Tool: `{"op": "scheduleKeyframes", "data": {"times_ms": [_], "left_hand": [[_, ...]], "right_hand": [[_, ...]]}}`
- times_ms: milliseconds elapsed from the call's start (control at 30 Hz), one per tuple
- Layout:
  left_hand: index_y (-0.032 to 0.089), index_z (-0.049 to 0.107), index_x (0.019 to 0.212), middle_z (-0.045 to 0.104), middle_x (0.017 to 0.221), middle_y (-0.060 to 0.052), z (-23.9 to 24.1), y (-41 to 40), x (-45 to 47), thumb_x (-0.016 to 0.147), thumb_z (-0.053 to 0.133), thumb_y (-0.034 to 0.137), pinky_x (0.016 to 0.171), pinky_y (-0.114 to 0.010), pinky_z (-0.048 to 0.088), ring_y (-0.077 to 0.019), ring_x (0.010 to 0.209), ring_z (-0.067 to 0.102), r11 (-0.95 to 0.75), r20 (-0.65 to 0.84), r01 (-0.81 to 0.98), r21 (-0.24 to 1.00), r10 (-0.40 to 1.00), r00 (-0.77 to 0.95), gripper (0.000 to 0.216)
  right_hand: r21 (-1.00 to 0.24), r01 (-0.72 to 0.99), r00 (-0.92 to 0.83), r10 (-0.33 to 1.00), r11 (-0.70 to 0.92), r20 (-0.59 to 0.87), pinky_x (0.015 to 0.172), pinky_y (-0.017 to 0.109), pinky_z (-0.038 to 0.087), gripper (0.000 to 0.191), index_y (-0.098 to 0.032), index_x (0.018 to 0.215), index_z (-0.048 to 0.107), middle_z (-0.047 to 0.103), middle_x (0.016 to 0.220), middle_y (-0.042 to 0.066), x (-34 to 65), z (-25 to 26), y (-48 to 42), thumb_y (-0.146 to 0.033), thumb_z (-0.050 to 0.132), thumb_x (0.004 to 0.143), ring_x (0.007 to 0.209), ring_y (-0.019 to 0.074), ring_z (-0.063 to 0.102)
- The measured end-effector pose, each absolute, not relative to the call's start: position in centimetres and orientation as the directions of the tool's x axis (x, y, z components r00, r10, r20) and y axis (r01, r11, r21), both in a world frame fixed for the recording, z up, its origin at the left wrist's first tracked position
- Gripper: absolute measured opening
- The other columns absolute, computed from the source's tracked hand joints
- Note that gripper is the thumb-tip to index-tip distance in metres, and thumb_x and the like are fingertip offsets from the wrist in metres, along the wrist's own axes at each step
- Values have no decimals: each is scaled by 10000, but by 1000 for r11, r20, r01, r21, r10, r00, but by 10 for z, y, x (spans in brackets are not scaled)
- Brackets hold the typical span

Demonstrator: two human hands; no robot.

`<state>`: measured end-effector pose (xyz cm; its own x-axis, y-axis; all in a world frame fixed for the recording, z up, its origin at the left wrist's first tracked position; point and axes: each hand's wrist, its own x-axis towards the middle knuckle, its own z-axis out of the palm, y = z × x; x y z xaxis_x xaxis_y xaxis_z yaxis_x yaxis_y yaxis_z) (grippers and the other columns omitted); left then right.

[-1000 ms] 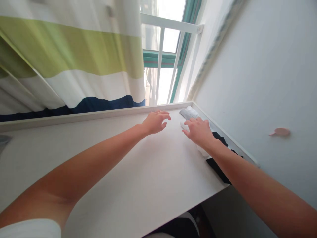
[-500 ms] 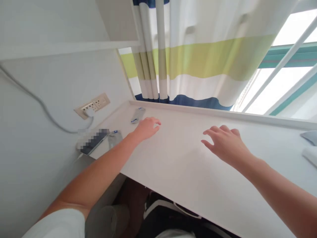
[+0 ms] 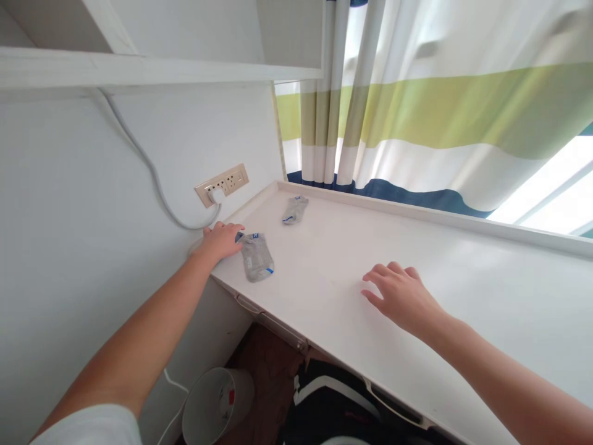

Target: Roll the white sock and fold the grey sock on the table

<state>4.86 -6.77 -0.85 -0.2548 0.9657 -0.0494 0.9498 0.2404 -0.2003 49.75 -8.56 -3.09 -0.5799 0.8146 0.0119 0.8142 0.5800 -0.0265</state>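
One near sock and one far sock at the counter's left end

The left hand reaches to the edge of the counter by the wall, fingers part-bent, just beside the near sock. Something dark shows between its thumb and fingers, mostly hidden — I cannot tell whether the hand grips it, nor what it is.

The near sock lies flat, grey with blue marks, its marked upper end next to the left hand. The far sock, also grey and blue, lies apart from it, near the back corner of the counter.

The right hand is over the middle of the counter, well apart from both socks, fingers loosely curled, thumb spread away — nothing in it.

A white plug sits in the socket above the left hand, its cable rising to the shelf. Behind the counter hangs a striped curtain; below, a bin stands on the dark floor.
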Motion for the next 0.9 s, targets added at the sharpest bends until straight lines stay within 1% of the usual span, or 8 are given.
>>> {"op": "scheduleKeyframes", "data": {"times_ms": [133, 267, 467, 600, 667, 733, 800, 900], "left_hand": [[284, 512, 1511, 531, 1565, -96, -15, -67, 44, 870, 519, 367, 1055, -586, 411, -391, 1384, 453, 241, -58, 948, -207, 964, -258, 646], [290, 497, 1528, 502, 1588, -94, -20, -67, 38, 867, 512, 387, 1069, -577, 406, -394, 1397, 441, 260, -33, 948, -185, 962, -271, 668], [302, 492, 1534, 481, 1601, -92, -24, -68, 26, 840, 546, 416, 1081, -572, 411, -417, 1403, 429, 276, -18, 947, -164, 959, -283, 705], [292, 497, 1530, 470, 1606, -90, -22, -70, 27, 846, 542, 392, 1080, -601, 412, -421, 1407, 418, 281, -13, 950, -135, 958, -285, 693], [299, 541, 1493, 488, 1589, -80, -19, -68, 31, 870, 518, 371, 1068, -588, 427, -405, 1392, 439, 263, 17, 960, -96, 965, -263, 627], [311, 594, 1441, 518, 1562, -73, -15, -61, 38, 913, 480, 365, 1066, -566, 428, -383, 1381, 454, 209, 37, 975, -71, 978, -207, 543], [307, 618, 1412, 560, 1519, -82, -11, -50, 46, 949, 459, 396, 1076, -560, 411, -372, 1377, 457, 142, 7, 987, -70, 990, -142, 497], [290, 656, 1350, 635, 1423, -105, -7, -30, 55, 938, 522, 465, 1089, -551, 382, -370, 1360, 466, 103, -125, 992, -72, 986, -111, 467]], "right_hand": [[-49, 817, -574, 818, 575, 30, 860, 475, 450, 281, -235, 1114, 755, 733, 1123, 126, 492, -33, -95, -351, 526, 1001, 1017, 304, 631], [-57, 817, -572, 819, 573, 37, 863, 482, 449, 264, -229, 1095, 761, 734, 1108, 123, 490, -34, -100, -339, 542, 1000, 1018, 304, 630], [-75, 794, -605, 796, 603, -3, 886, 465, 430, 209, -224, 1084, 758, 726, 1093, 120, 464, -24, -105, -311, 591, 996, 1047, 304, 620], [-121, 719, -689, 725, 684, 2, 904, 441, 411, 214, -213, 1119, 738, 716, 1133, 127, 424, -20, -106, -329, 601, 1003, 1085, 297, 601], [-152, 653, -747, 664, 742, 28, 913, 430, 399, 225, -210, 1146, 722, 711, 1173, 121, 400, -21, -104, -337, 601, 1006, 1105, 290, 589], [-176, 584, -799, 600, 792, 47, 913, 424, 393, 243, -211, 1194, 696, 700, 1225, 114, 374, -25, -101, -330, 585, 1014, 1135, 286, 572], [-176, 546, -824, 563, 819, 63, 906, 420, 393, 264, -213, 1241, 666, 687, 1261, 112, 347, -28, -97, -307, 566, 1017, 1141, 280, 561], [-141, 511, -844, 526, 848, 105, 896, 422, 398, 263, -210, 1246, 643, 668, 1298, 114, 313, -32, -93, -262, 532, 1013, 1150, 284, 545]]}}
